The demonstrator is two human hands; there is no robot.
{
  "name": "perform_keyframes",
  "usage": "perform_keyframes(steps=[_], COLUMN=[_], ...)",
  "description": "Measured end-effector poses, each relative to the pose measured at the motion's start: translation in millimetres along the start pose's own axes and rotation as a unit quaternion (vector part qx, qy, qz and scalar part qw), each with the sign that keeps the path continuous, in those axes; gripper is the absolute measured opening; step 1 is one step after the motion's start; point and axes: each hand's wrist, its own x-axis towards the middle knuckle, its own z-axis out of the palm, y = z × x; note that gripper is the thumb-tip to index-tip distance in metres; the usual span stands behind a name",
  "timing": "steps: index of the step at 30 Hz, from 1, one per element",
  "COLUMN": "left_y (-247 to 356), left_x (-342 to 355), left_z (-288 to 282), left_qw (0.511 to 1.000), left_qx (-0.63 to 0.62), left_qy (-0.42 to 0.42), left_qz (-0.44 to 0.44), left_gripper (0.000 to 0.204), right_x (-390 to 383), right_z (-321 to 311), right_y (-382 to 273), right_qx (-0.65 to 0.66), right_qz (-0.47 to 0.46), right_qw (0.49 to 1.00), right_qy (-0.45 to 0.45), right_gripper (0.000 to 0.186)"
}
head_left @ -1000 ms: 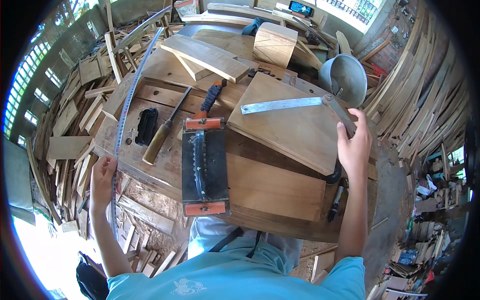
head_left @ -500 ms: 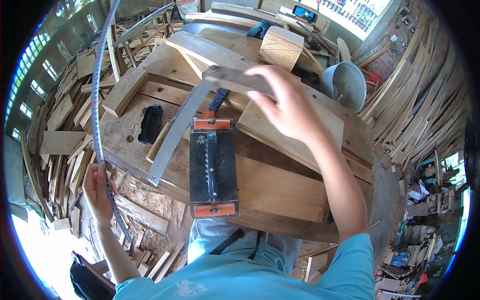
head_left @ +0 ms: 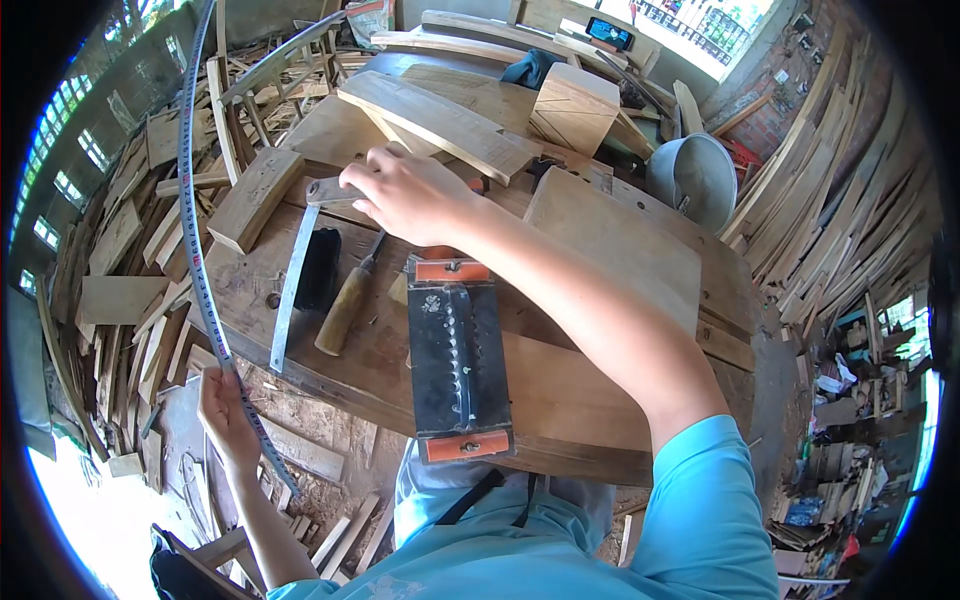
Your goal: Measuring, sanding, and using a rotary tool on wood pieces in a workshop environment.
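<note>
My left hand (head_left: pixel 228 420), off the table's left edge, is closed around a long white tape measure blade (head_left: pixel 196 262) that runs far up past it, its end hanging below. A try square (head_left: pixel 293 290) with a steel blade and dark wooden stock is gripped in my right hand (head_left: pixel 405 195) over the left part of the table. Under and beside it lie a black plastic case-like piece (head_left: pixel 320 265) and a wooden-handled chisel (head_left: pixel 345 312), its tip near my wrist. Closer to me, a black sanding-block-like tool (head_left: pixel 460 365) with orange ends overhangs the table's front edge.
The wooden workbench (head_left: pixel 375 385) carries a pale board (head_left: pixel 620 245), a long plank (head_left: pixel 440 125), a short thick block (head_left: pixel 255 200) and a larger block (head_left: pixel 575 105). A grey bucket (head_left: pixel 692 180) stands at the right back. Timber piles (head_left: pixel 830 180) flank both sides.
My right hand has carried the try square left, and its blade now hangs more steeply over the bench's left side. The chisel has come into fuller view. My left hand still grips the tape.
</note>
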Motion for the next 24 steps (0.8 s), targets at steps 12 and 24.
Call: perform_keyframes(steps=[12, 24], left_y=[17, 140], left_x=[9, 36], left_z=[-3, 42], left_qw=[0.995, 0.950], left_qx=[0.085, 0.079], left_qy=[-0.022, -0.202], left_qz=[0.039, 0.223], left_gripper=[0.028, 0.020], right_x=[4, -113], right_z=[18, -84], right_y=[-5, 3], right_qx=[-0.010, 0.373], right_qz=[0.058, 0.098], right_qw=[0.994, 0.922], right_qy=[-0.088, 0.037], right_gripper=[0.037, 0.051])
